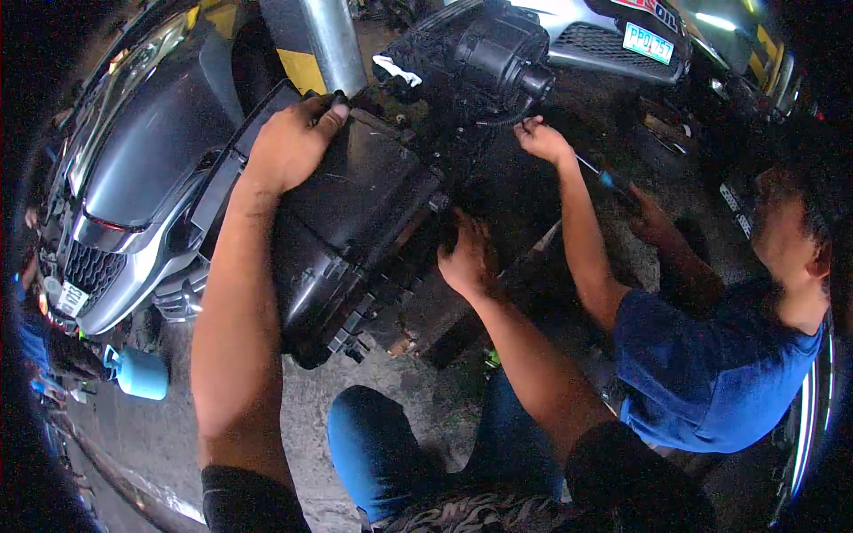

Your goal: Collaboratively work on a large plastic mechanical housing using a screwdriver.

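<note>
A large black plastic housing [355,186], boxy with ribs and clips, stands tilted in front of me. Its upper left edge is in the grip of my left hand [293,142], the fingers curled over the rim and the thumb on top. Beside the housing's lower right side is my right hand [468,258]. Its fingers are bent and in deep shadow, so what they hold is hidden. Beyond the housing sits a black blower unit [498,49] with a round motor end. A co-worker's hand [544,140] reaches to the blower's underside.
At the right crouches a co-worker in a blue shirt [720,364], whose farther hand is by a blue-and-metal screwdriver [606,178]. A grey car [151,169] stands left, with a light-blue gas cylinder [140,373] near it. A metal post [330,44] rises behind the housing.
</note>
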Demonstrator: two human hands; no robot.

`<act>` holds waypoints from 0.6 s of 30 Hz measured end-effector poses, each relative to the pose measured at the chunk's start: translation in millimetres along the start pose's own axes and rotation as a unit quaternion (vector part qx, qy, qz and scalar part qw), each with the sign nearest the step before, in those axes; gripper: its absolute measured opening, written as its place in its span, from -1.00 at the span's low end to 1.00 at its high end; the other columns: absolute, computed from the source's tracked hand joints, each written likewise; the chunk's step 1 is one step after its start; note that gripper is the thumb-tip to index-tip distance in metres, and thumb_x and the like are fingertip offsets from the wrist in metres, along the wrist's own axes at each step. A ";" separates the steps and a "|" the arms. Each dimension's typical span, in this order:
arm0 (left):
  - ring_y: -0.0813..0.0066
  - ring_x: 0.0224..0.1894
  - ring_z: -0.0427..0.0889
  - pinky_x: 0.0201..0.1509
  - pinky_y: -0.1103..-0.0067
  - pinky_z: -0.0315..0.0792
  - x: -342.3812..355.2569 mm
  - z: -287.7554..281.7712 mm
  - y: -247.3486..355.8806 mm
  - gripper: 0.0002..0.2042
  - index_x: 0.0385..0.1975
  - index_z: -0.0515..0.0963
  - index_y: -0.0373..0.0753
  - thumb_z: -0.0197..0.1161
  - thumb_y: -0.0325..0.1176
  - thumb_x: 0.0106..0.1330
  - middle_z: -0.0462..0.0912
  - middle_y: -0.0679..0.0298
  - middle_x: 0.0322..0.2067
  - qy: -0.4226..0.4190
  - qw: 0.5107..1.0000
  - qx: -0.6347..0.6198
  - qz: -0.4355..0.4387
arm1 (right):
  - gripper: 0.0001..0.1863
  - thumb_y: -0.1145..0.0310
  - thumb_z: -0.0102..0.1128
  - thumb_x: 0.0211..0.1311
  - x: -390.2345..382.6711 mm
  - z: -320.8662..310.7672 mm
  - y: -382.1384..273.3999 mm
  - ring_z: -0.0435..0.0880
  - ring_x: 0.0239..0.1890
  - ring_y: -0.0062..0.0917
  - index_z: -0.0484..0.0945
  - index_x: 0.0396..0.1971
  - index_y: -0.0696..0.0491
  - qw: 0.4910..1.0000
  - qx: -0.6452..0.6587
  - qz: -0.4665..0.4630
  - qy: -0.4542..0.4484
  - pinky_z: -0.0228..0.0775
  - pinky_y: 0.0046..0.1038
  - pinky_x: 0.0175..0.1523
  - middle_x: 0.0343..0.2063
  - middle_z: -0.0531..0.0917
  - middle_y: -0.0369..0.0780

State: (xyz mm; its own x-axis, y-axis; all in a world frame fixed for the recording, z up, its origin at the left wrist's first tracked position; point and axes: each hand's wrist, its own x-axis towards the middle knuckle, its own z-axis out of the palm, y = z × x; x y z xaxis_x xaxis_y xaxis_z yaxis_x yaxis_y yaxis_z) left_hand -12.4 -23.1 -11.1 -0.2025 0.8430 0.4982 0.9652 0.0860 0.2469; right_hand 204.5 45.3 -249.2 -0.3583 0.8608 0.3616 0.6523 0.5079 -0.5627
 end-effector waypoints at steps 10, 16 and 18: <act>-0.11 0.04 0.56 0.16 0.23 0.39 0.0 -1.2 1.8 -0.48 0.04 0.57 -0.25 -0.01 0.07 0.38 0.62 -0.17 -0.10 -0.007 1.000 0.018 -0.004 | -0.13 0.40 0.36 0.07 3.5 -0.7 5.0 0.24 0.32 -0.01 0.07 0.37 0.07 0.993 0.110 -0.024 -0.023 0.16 -0.06 0.36 0.26 0.27 0.05; -0.11 0.05 0.56 0.16 0.23 0.39 0.4 -0.1 0.4 -0.48 0.04 0.57 -0.24 -0.01 0.07 0.38 0.62 -0.16 -0.11 0.005 1.000 0.004 -0.004 | -0.11 0.41 0.39 0.05 7.3 -0.5 6.8 0.25 0.32 -0.01 0.06 0.36 0.07 0.991 0.129 -0.031 -0.030 0.16 -0.06 0.36 0.26 0.26 0.05; -0.11 0.05 0.55 0.16 0.23 0.39 0.4 0.4 0.0 -0.48 0.05 0.57 -0.24 -0.01 0.07 0.38 0.62 -0.17 -0.10 0.010 1.000 0.002 0.005 | -0.11 0.41 0.39 0.05 6.4 -0.2 6.2 0.25 0.32 0.00 0.06 0.36 0.08 0.990 0.134 -0.008 -0.041 0.17 -0.07 0.36 0.26 0.26 0.06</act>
State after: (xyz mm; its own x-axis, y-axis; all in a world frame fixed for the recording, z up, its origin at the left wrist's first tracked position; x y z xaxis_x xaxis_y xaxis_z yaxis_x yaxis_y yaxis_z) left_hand -12.4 -22.5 -11.3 -0.1965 0.8330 0.5171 0.9679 0.0804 0.2383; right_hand 206.4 53.9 -250.3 -0.4267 0.8470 0.3169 0.4491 0.5026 -0.7387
